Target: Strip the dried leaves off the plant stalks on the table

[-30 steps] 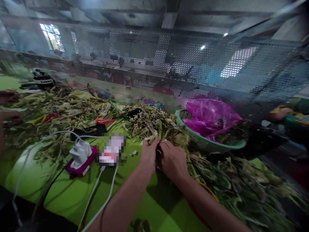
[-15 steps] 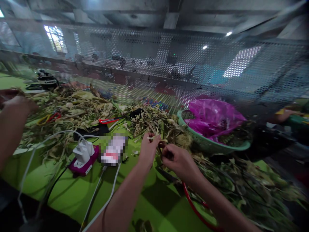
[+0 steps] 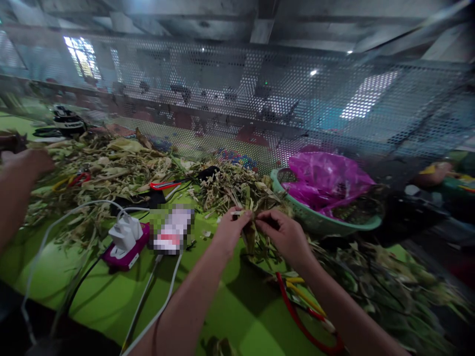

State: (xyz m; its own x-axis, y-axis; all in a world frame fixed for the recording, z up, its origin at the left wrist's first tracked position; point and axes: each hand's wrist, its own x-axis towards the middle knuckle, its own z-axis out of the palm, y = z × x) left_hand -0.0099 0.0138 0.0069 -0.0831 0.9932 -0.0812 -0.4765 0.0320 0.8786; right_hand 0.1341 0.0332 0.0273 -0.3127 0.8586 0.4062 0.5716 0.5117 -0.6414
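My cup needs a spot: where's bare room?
Bright green tabletop lies bare between the left forearm and curved red handle, and nearer than the boxy purple power adapter, between thin cables. Crowded: dry tan-green leaves, back and right.

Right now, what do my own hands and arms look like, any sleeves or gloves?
Your left hand and right hand show no gloves. The left forearm and right forearm are bare, with no sleeves in view. I see no watch; a thin ring could escape notice.
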